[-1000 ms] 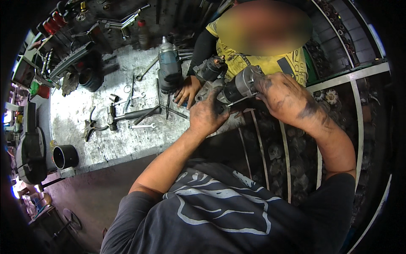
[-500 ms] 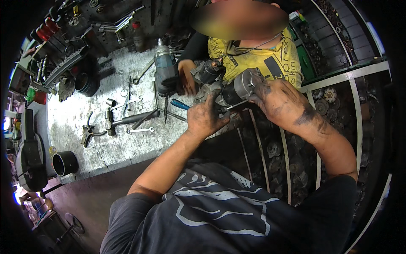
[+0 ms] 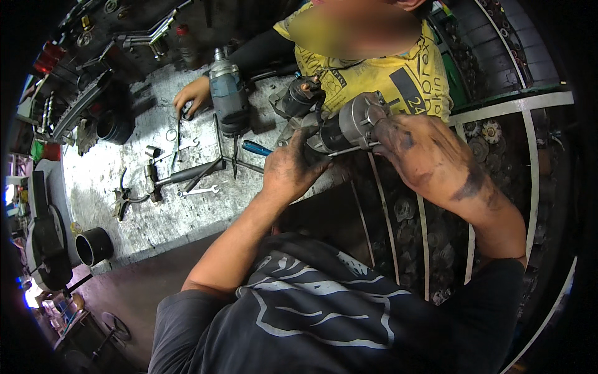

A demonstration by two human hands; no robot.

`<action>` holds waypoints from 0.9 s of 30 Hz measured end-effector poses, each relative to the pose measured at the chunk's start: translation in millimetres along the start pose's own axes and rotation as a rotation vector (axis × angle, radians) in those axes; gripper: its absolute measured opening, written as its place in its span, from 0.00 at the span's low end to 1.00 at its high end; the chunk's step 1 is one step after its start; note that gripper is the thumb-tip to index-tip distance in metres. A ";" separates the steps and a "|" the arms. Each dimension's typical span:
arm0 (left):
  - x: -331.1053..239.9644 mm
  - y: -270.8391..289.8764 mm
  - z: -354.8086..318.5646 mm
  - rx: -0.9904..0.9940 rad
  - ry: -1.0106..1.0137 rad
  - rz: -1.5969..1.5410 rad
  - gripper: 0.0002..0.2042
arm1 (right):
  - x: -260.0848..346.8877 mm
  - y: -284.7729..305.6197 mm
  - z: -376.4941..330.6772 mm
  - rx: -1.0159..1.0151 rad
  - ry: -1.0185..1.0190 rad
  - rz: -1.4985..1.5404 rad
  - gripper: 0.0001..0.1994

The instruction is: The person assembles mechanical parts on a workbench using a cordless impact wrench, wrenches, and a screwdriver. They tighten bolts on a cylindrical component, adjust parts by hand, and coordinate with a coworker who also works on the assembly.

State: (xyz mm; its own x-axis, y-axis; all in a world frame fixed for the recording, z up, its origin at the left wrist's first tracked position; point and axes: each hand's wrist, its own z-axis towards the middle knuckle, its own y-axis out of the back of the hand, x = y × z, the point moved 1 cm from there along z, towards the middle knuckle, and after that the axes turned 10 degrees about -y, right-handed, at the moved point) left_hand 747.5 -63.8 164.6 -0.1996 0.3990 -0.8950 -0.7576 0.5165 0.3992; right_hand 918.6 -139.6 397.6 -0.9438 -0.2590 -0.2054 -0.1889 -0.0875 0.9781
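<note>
Since the earlier frame, the co-worker's hand [image 3: 193, 95] has been moved leftward across the bench [image 3: 156, 221], to the end of a long thin tool [image 3: 179, 134], and the power tool [image 3: 228, 100] is now left between it and the motor [image 3: 358, 118].

By size, the bench comes first, with tools spread over its top. Next is the motor, held up off the right part of the bench, in front of the yellow shirt [image 3: 386, 81]. Its left end is held by the left hand [image 3: 286, 171], half closed, with thumb and fingers parted around it. Its right end is gripped by the right hand [image 3: 430, 149], the fingers curled over the metal rim.

As for progress, the casing appears to be in one piece, and a small black cylinder [image 3: 300, 96] is seen against its far side; whether it is bolted on cannot be told, as the join is dark and partly covered. The motor has not yet been set down. No tightening seems to be under way, since no tool is held in either of these hands: the hammer [image 3: 190, 172], the pliers [image 3: 124, 196], the blue screwdriver [image 3: 255, 148] and the small spanner [image 3: 199, 191] are left lying on the bench.
</note>
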 end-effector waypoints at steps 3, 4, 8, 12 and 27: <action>2.4 1.2 0.1 0.063 0.033 0.047 0.41 | -6.2 5.5 -6.3 -0.085 0.076 -0.015 0.22; 1.9 0.6 0.5 0.049 0.028 0.086 0.41 | -8.9 5.7 -6.6 -0.096 0.084 0.015 0.22; -2.0 -3.8 0.5 0.049 0.088 0.084 0.40 | -7.4 -2.9 -7.4 -0.131 0.127 -0.030 0.23; -5.3 -6.2 0.2 -0.018 0.066 0.088 0.38 | 0.4 -10.9 -5.6 -0.044 0.079 -0.056 0.21; -7.4 -8.9 1.4 -0.057 0.046 0.063 0.37 | 1.7 -6.8 -1.3 -0.031 0.121 -0.099 0.18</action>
State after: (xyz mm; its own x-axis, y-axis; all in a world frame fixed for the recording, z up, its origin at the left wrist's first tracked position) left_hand 756.6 -70.2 168.0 -0.2756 0.3936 -0.8770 -0.7767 0.4464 0.4444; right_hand 918.7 -140.8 390.6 -0.8810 -0.3617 -0.3049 -0.2690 -0.1470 0.9519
